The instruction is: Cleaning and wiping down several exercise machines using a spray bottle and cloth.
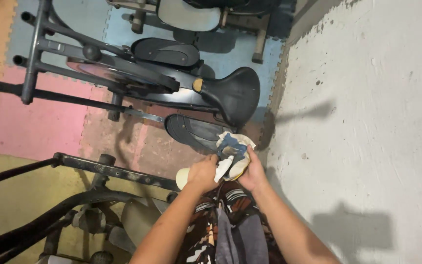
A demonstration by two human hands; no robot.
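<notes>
Left hand (202, 172): closed tight on the rag (233, 150).
Right hand (253, 172): closed on the rag too.
Rag: just below the black bike seat (235, 90).

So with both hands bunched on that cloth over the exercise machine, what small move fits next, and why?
Probably lowering the cloth onto the black foot pedal just beneath it. The left hand and right hand both grip the crumpled cloth in the air, just above the pedal's near end, nearer than the black seat.

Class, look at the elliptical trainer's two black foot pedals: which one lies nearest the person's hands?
The lower foot pedal, just above the hands and partly covered by the cloth; the other pedal sits farther up, beyond the frame.
</notes>
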